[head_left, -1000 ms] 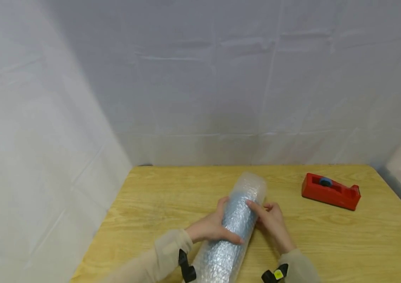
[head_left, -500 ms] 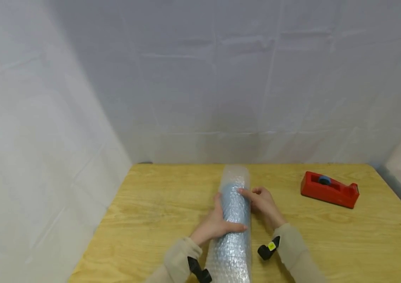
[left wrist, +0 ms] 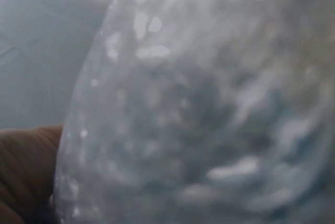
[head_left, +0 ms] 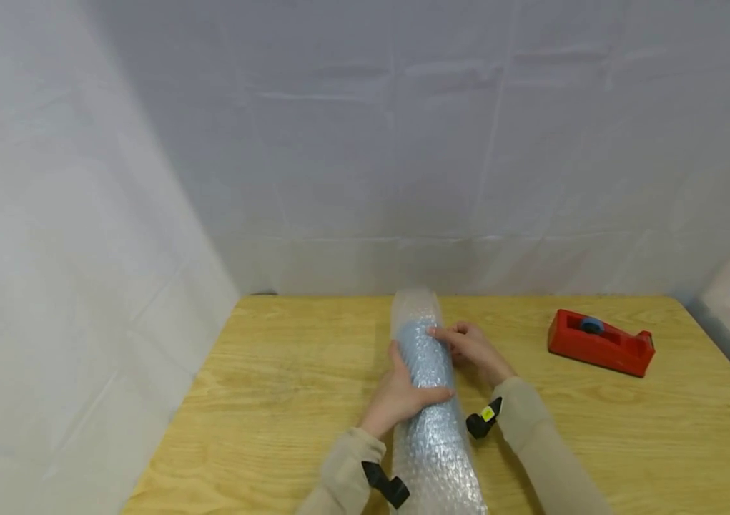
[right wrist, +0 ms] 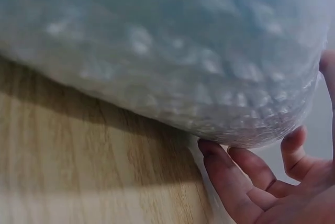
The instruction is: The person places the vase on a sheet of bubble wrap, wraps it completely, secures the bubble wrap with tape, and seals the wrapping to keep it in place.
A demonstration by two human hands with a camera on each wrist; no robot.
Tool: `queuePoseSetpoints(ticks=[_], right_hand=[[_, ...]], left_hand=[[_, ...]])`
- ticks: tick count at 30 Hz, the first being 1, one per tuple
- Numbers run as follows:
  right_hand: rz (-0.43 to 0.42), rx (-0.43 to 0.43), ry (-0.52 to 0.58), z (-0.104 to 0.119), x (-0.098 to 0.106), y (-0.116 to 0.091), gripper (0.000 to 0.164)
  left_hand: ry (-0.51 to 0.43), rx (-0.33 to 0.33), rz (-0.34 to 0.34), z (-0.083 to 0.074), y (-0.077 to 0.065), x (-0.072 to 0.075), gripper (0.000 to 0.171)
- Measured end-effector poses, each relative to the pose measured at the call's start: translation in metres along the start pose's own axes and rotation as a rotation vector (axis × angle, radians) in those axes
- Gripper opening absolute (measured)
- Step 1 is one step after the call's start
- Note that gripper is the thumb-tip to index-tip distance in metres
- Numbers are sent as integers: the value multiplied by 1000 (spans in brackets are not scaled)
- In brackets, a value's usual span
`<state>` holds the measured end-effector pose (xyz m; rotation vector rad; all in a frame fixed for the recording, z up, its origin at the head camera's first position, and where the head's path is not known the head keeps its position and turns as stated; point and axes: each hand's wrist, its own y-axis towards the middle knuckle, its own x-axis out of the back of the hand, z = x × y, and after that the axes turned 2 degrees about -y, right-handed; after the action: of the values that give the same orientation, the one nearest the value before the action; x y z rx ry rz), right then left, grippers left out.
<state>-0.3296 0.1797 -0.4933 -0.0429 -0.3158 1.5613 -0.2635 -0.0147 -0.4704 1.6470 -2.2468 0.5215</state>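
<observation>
A long bundle of clear bubble wrap (head_left: 438, 465), with something light blue showing through it, lies lengthwise on the wooden table. My left hand (head_left: 400, 393) grips it from the left, thumb laid across the top. On the far right side, my right hand (head_left: 470, 349) holds the wrap with a digit on top and the other fingers curled at the edge. The right wrist view has the fingertips of that hand (right wrist: 282, 182) right at the underside of the bubble wrap (right wrist: 183, 67). Blurred bubble wrap (left wrist: 183, 109) fills most of the left wrist view and hides most of the left hand (left wrist: 29, 166).
A red tape dispenser (head_left: 599, 343) with a blue core stands at the back right of the table (head_left: 274, 400). White sheeting (head_left: 365, 157) hangs behind the table and along its sides. The bundle's far end reaches the table's back edge.
The bundle has swung from leaning right to nearly straight, its far end moving left and toward the back edge. Both hands have travelled with it, keeping their hold.
</observation>
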Motion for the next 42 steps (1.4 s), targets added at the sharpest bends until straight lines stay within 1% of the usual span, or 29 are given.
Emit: queuePoseSetpoints(ticks=[4, 6, 10, 14, 19, 24, 27, 30, 32, 34, 36, 37, 39, 40, 41, 42], right_hand=[[-4, -2, 2, 2, 2, 3, 49], [-8, 2, 12, 2, 2, 6, 46], [-9, 10, 18, 1, 4, 9, 46], [1, 15, 4, 0, 7, 12, 47], [2, 40, 2, -1, 9, 13, 42], [18, 81, -65, 3, 10, 8, 42], [5, 138, -159, 9, 16, 0, 43], [-87, 248, -274, 12, 29, -10, 44], [-187, 350, -341, 12, 42, -17, 42], [-319, 474, -404, 9, 59, -22, 39], [-464, 600, -430, 4, 78, -27, 37], [-548, 654, -434, 1, 88, -29, 37], [-719, 740, -441, -7, 111, -35, 44], [-780, 738, -424, -11, 121, -39, 49], [-834, 719, -398, -15, 131, -43, 56], [-873, 672, -373, -18, 141, -48, 64]], left_hand=[[14, 15, -4, -3, 6, 0, 138], [18, 20, -1, -4, 9, 1, 138], [28, 15, 3, -3, 15, 2, 138], [40, 19, 4, -4, 17, 2, 138], [34, 15, -5, -5, 19, -1, 138], [71, -7, -13, -6, 19, -2, 131], [87, -23, -17, -6, 19, -1, 129], [81, -33, -8, -5, 18, -1, 128], [74, -39, 0, -5, 18, 0, 128], [73, -42, 2, -4, 18, 1, 128], [76, -38, 1, -3, 17, 2, 128], [78, -38, -1, -2, 17, 2, 128], [81, -36, -6, -1, 17, 2, 129], [84, -34, -7, 0, 17, 2, 129], [85, -31, -10, 0, 17, 3, 129], [86, -30, -13, 1, 17, 3, 129]])
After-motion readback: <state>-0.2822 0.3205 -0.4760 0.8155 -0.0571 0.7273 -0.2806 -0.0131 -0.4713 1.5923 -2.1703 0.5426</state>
